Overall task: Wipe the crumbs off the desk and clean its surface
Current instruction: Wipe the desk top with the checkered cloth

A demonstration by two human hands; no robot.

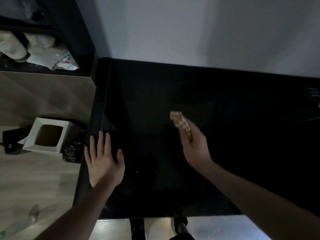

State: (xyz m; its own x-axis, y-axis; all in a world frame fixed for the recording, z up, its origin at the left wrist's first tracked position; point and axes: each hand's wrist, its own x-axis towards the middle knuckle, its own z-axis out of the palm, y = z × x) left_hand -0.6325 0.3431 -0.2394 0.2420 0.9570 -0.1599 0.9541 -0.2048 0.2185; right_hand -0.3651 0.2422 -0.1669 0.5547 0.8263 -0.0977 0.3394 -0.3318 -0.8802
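Observation:
A black desk (225, 118) fills the middle of the head view, dim and glossy. My right hand (195, 146) hovers over its centre and grips a checked tan-and-white cloth (180, 122), whose free end sticks out toward the wall. My left hand (103, 158) lies flat with fingers spread at the desk's left edge, holding nothing. A few pale crumbs (137, 171) show faintly on the desk near my left hand.
A white square bin (64, 134) with a brown liner stands on the floor left of the desk, a dark crumpled bag (72, 153) beside it. A dark shelf unit (76, 32) with white bags (57, 61) rises at upper left. A dark device (313, 94) sits at the desk's right edge.

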